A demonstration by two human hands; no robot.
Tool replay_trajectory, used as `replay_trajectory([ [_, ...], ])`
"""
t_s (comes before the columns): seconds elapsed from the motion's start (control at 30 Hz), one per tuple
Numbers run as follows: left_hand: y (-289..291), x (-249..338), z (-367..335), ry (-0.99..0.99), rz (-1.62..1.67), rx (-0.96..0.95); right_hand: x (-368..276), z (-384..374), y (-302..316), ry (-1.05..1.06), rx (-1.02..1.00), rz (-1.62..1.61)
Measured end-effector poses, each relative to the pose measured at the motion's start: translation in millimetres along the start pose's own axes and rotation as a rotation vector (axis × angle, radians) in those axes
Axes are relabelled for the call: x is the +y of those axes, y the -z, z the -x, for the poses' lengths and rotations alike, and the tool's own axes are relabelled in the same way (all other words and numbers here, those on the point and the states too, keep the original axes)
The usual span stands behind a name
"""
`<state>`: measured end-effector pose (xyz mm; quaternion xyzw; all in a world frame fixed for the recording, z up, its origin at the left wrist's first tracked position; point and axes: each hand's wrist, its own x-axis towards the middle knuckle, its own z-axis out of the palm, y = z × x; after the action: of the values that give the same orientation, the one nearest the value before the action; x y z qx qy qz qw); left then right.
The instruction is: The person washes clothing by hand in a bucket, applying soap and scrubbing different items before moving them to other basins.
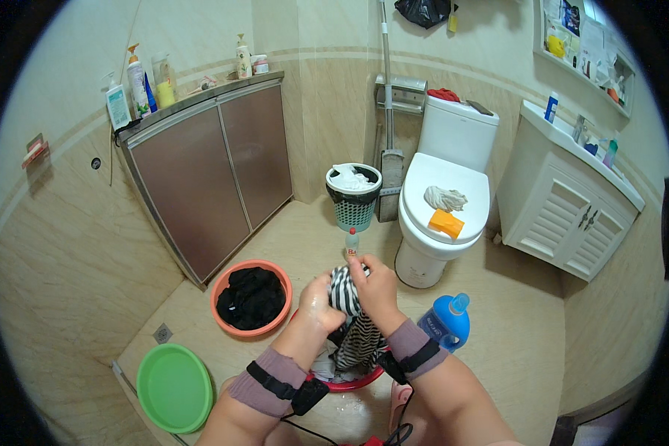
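One striped cloth (342,290): black and white, bunched up in the head view's near middle, above a red basin (353,386).
Left hand (317,306): clenched on the cloth's left side, the skin wet-looking.
Right hand (377,291): grasping the cloth's right side, thumb pointing away from the person.
Striped fabric (360,346): hanging below the hands into the basin; whether it is the same piece cannot be told.
Small bottle (351,241): red-capped, upright on the floor, just beyond the right hand.
Blue jug (447,323): on the floor, right of the basin.
Orange tub (286,286): left of the hands, holding black clothes (251,299).
Green basin (172,386): near left, on the floor.
Waste bin (353,212): far middle, lined with a black bag.
Toilet (457,123): far right of the bin, its lid down, bearing a whitish cloth (446,198) and an orange packet (447,223).
Brown cabinet (189,163): far left, bottles along its top.
White vanity (557,208): right, against the wall.
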<state>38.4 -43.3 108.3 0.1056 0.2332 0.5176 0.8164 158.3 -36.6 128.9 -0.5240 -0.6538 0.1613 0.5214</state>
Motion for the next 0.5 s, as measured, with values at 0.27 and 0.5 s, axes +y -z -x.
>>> replay_trajectory([
  [0.27, -25.9, 8.8, 19.9, -0.301, 0.103, 0.007, -12.9, 20.7, -0.2, -0.063, -0.160, -0.237],
  [0.5, 14.8, 38.4, -6.4, -0.474, -0.084, 0.308, -52.6, 55.1, 10.1, 0.395, -0.264, -0.017],
])
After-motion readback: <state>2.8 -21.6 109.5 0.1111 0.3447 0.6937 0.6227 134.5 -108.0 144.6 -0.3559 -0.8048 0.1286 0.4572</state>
